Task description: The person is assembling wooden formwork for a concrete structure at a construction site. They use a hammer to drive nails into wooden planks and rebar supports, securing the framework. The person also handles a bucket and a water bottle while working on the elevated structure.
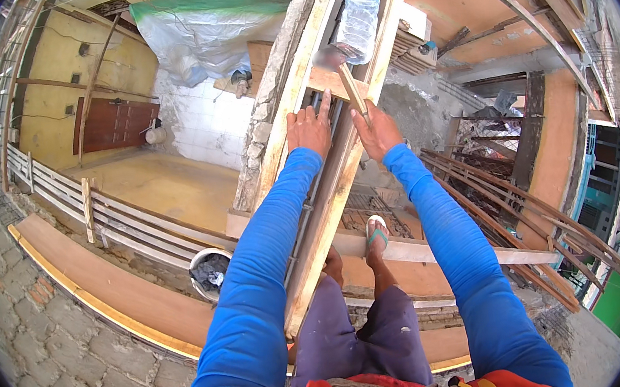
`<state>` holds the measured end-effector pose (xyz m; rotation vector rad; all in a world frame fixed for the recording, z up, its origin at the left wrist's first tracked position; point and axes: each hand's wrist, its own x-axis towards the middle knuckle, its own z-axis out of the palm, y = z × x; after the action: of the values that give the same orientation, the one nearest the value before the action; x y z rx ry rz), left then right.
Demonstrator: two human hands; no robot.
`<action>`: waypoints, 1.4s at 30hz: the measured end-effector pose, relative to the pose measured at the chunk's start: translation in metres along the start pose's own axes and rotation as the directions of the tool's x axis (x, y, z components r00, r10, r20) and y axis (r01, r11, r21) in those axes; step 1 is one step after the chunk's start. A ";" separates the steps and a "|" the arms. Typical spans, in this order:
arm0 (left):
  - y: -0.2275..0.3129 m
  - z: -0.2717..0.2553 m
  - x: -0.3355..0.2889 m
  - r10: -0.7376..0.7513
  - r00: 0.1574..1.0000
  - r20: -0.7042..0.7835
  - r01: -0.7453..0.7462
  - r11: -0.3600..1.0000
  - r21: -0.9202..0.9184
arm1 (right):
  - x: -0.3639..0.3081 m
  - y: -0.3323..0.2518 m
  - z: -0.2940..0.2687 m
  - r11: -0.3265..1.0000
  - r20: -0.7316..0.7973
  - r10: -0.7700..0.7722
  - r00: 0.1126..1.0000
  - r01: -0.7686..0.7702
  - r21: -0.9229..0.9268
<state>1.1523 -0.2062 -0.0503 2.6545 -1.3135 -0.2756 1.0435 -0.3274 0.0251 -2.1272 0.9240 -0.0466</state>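
Note:
A hammer with a wooden handle (352, 89) is gripped in my right hand (377, 131); its head is smeared by motion over the far end of a short wooden crosspiece (326, 80). This crosspiece bridges two long timber boards (329, 248) that form a narrow trough with steel bars inside. My left hand (309, 130) rests on the left board, index finger stretched to the crosspiece, other fingers lying over the wood. Just beyond the hammer head, a clear plastic bottle (360, 16) with a blue label lies along the trough.
Below, a bucket (211, 272) with dark contents stands left of the trough. My sandalled foot (376, 233) is on a lower plank. Several loose timbers (512, 224) lie to the right. A white and green tarp (208, 33) hangs at the far left over a yellow-walled room.

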 end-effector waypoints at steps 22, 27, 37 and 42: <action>0.003 -0.025 0.039 -0.013 0.960 0.279 -0.023 0.992 0.127 | -0.068 0.037 -0.002 0.975 -0.110 0.210 0.972 -0.199 0.102; 0.003 -0.027 0.040 -0.013 0.956 0.294 -0.027 0.991 0.133 | -0.066 0.043 -0.004 0.940 -0.015 0.331 0.944 -0.328 0.092; 0.027 -0.027 -0.035 -0.193 0.978 0.082 0.209 0.918 -0.336 | -0.087 0.019 -0.012 0.044 0.210 0.549 0.809 -0.278 0.959; 0.068 -0.025 -0.124 -0.375 0.879 0.293 0.472 0.601 -0.645 | -0.084 0.072 -0.003 -0.199 0.452 0.390 0.802 -0.406 0.892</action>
<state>1.0322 -0.1463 0.0012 2.2173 -0.3917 -0.8384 0.9382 -0.3061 -0.0002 -0.2833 1.0097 -0.2938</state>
